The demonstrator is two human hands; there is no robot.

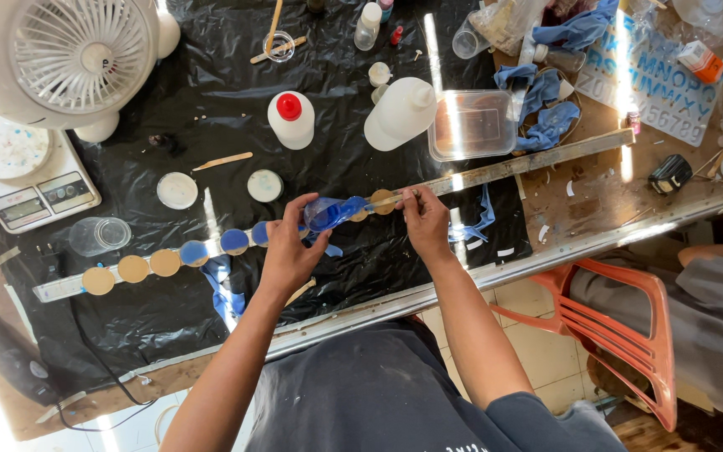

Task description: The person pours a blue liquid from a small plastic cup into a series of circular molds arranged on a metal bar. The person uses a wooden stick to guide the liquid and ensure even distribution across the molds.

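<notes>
While the left hand [290, 251] tips a small cup [328, 213] of blue, fingers closed round it, the right hand [424, 219] pinches a bare disc [382, 201] on the rail [495, 172]. Colouring step, roughly midway. Next pour wants a steady wrist.

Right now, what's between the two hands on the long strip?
In the head view, a crumpled blue plastic piece spans from the left hand toward the right hand, above the strip.

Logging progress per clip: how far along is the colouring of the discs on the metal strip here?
Done: about three discs on the strip look blue. In hand: the left hand tips a small blue cup over the middle discs while the right hand steadies one. Left: three bare tan discs at the left end.
</notes>
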